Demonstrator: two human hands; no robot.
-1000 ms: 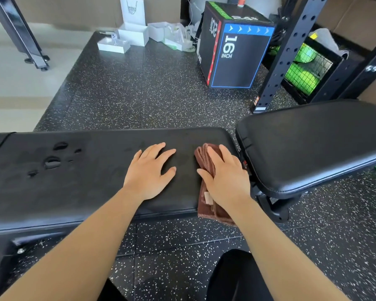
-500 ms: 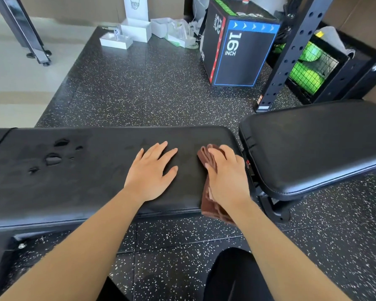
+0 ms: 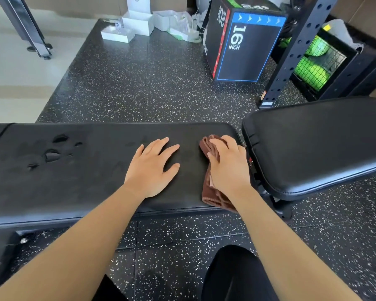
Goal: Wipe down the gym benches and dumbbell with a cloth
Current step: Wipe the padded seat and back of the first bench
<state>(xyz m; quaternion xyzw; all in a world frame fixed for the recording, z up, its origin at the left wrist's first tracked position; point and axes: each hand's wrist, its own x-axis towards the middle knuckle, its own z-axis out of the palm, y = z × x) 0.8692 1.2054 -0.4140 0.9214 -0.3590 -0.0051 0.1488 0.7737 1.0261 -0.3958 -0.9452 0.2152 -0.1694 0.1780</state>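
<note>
Okay, your left hand lies flat, fingers spread, on the bench; right hand grips the bunched cloth. Sweep toward the dark marks (frame's middle left), overlapping strokes.

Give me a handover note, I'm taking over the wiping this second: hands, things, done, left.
Left hand: open, flat on the flat bench.
Right hand: holds the brown cloth down at that bench's right end; the cloth hangs over the near edge.
The angled bench pad stands just right of it, neither hand on it.
Done: cannot tell how much is wiped.
Left: the wet drops on the flat bench's left part, the angled bench pad, and the dumbbell, which is not in view.
</note>
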